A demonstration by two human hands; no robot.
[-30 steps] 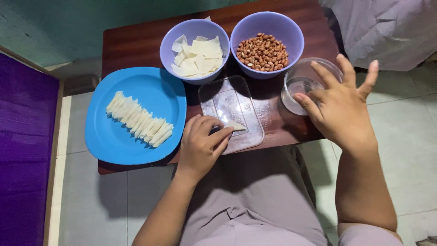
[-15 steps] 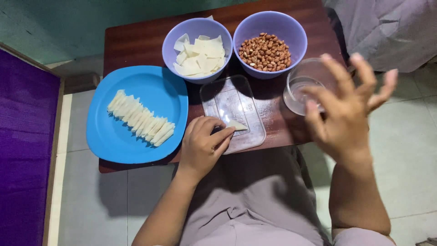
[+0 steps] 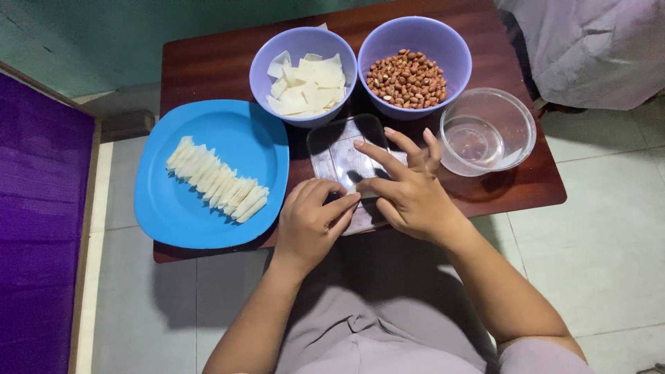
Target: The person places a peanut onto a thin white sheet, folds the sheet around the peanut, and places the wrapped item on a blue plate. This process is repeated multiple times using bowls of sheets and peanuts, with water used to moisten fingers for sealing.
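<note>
My left hand (image 3: 309, 221) and my right hand (image 3: 409, 190) meet over a clear plastic tray (image 3: 334, 149) at the front of a dark wooden table (image 3: 208, 66). Their fingertips pinch a small pale wrapper piece lying on the tray; it is mostly hidden under the fingers. A blue plate (image 3: 242, 138) to the left holds a row of folded pale pieces (image 3: 216, 180). Behind the tray stand a purple bowl of flat white wrappers (image 3: 305, 82) and a purple bowl of peanuts (image 3: 409, 75). A clear bowl of water (image 3: 485, 131) sits right of my right hand.
A purple panel (image 3: 38, 228) runs along the left edge. Grey cloth (image 3: 596, 48) lies at the top right beyond the table. Pale floor tiles (image 3: 609, 242) surround the table, and my lap is under its front edge.
My right hand has left the clear water bowl and come down left onto the tray, joining my left hand at the wrapper piece. My left hand stayed in place.
</note>
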